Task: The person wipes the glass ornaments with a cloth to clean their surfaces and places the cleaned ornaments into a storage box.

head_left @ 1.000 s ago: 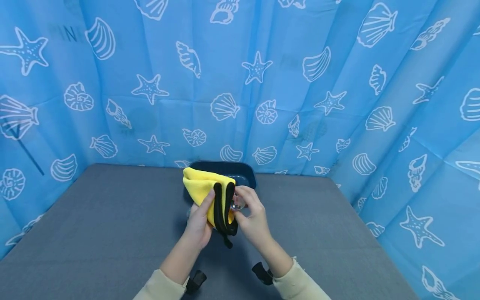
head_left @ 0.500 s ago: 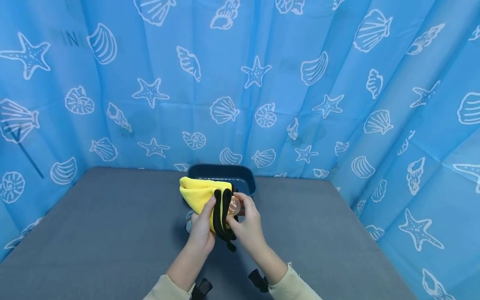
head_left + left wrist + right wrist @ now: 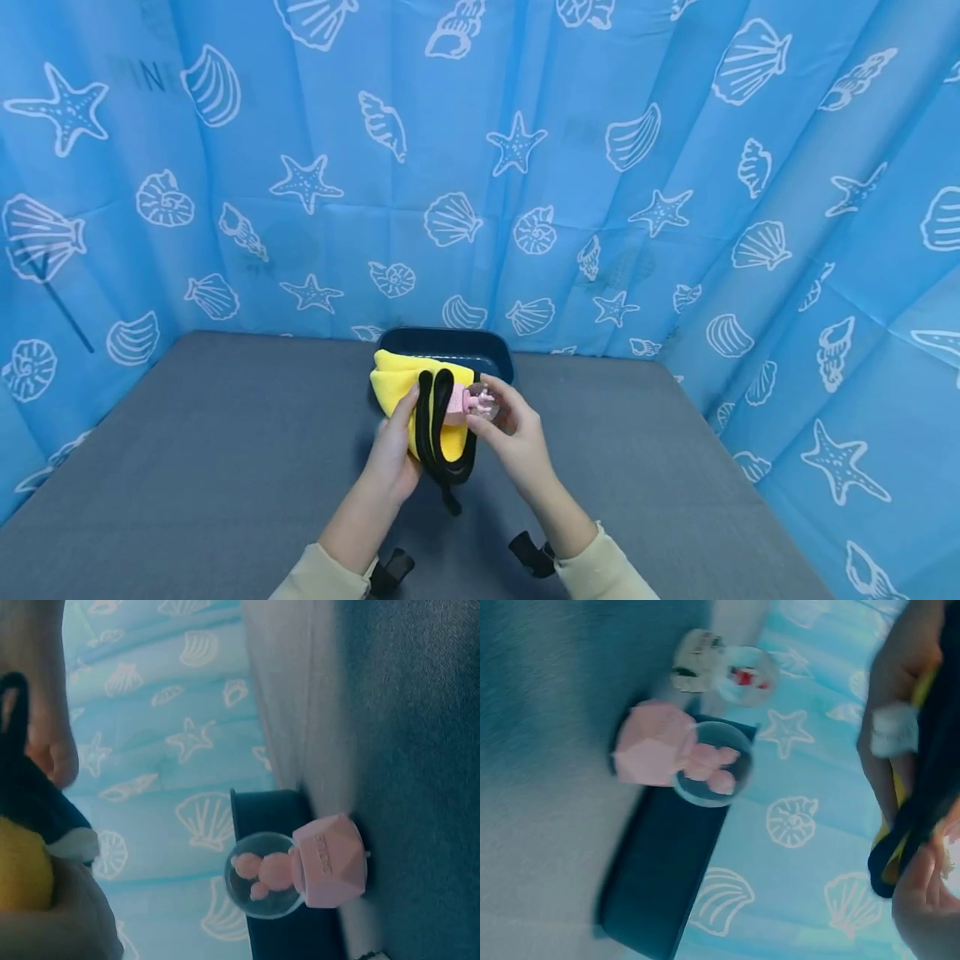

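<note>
My left hand point(image 3: 392, 454) grips a folded yellow cloth point(image 3: 396, 383) with black edging, thumb on its front and fingers behind. A small snow globe point(image 3: 455, 405) with a faceted pink base and a pink figure lies sideways against the cloth. Thumb and fingers of my right hand point(image 3: 517, 429) pinch its clear dome. Both hands are above the table. In the left wrist view, a second pink snow globe point(image 3: 330, 861) stands on the table; the cloth and hands hide it in the head view.
A dark blue tray point(image 3: 495, 348) stands at the back of the grey table point(image 3: 225, 450), partly covered by the cloth. Another snow globe point(image 3: 696, 661), pale with red inside, is near the pink one in the right wrist view. A blue shell-patterned curtain point(image 3: 450, 167) hangs behind.
The snow globe has turned in my right hand, so its pink base now shows against the cloth. My right hand has shifted slightly right; the left keeps its grip on the cloth.
</note>
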Motion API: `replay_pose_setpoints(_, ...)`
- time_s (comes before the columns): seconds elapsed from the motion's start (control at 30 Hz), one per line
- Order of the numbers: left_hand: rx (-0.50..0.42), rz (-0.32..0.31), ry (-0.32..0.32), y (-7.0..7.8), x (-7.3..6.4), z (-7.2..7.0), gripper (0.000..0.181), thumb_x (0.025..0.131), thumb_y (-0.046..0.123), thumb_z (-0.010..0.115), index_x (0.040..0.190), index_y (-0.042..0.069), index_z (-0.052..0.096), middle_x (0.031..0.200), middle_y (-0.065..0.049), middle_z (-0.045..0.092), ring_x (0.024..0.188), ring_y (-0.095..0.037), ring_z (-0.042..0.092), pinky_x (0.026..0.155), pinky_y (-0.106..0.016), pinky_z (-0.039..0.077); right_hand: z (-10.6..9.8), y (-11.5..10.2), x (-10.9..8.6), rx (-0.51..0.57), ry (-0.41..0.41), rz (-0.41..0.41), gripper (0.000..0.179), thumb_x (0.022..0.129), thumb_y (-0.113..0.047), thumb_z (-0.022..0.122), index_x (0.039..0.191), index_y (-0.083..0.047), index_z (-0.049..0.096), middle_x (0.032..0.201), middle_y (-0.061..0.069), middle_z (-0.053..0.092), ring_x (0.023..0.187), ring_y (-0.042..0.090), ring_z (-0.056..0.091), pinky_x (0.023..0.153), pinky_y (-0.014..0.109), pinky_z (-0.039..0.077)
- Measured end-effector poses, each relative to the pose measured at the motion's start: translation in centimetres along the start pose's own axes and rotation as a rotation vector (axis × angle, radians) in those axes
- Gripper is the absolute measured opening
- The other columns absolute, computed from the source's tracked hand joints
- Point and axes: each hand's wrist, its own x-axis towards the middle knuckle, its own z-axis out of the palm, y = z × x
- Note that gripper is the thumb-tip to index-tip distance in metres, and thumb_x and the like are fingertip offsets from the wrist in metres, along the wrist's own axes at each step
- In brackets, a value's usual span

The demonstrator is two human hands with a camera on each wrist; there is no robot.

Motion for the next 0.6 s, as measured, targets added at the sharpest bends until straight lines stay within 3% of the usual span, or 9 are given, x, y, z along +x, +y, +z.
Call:
replay_pose_setpoints(0.13, -0.012, 0.021, -0.056, 0.5, 0.1, -0.4, 0.05, 0.096, 0.036, 0.063, 0.131, 0.009, 0.042, 0.112, 0.0, 0.059, 0.101, -0.012, 0.061, 0.093, -0.027, 0.049, -1.0, -0.7, 0.5, 0.3, -0.009, 0.224, 0.048, 0.098, -0.011, 0.051, 0.14, 0.007, 0.036, 0.122, 0.02, 0.052, 0.082, 0.015, 0.055, 0.071, 0.021, 0.051)
replay_pose_setpoints(0.3, 0.036, 0.111, -0.149, 0.7, 0.0, -0.9, 0.04, 0.096, 0.028, 0.063, 0.124, 0.007, 0.043, 0.105, 0.0, 0.06, 0.096, -0.012, 0.063, 0.088, -0.027, 0.051, -1.3, -0.9, 0.7, 0.553, -0.065, 0.346, 0.028, 0.104, -0.018, 0.038, 0.126, -0.001, 0.039, 0.099, 0.009, 0.054, 0.075, 0.015, 0.055, 0.069, 0.021, 0.051)
replay_pose_setpoints(0.43, 0.097, 0.186, -0.226, 0.5, -0.3, -0.9, 0.042, 0.092, 0.026, 0.069, 0.119, 0.006, 0.043, 0.101, -0.001, 0.058, 0.09, -0.011, 0.062, 0.082, -0.025, 0.052, -1.2, -0.8, 0.8, 0.64, -0.087, 0.356, 0.017, 0.105, -0.019, 0.035, 0.112, -0.007, 0.044, 0.088, 0.006, 0.055, 0.073, 0.016, 0.055, 0.068, 0.022, 0.051)
replay_pose_setpoints(0.6, 0.253, 0.287, -0.338, 0.1, -0.5, -0.6, 0.06, 0.085, 0.028, 0.078, 0.123, 0.002, 0.04, 0.104, -0.004, 0.053, 0.091, -0.013, 0.057, 0.081, -0.026, 0.051, -0.7, -0.9, 0.8, 0.604, -0.061, 0.38, 0.025, 0.103, -0.02, 0.038, 0.122, -0.005, 0.042, 0.098, 0.004, 0.056, 0.079, 0.014, 0.057, 0.073, 0.023, 0.051)
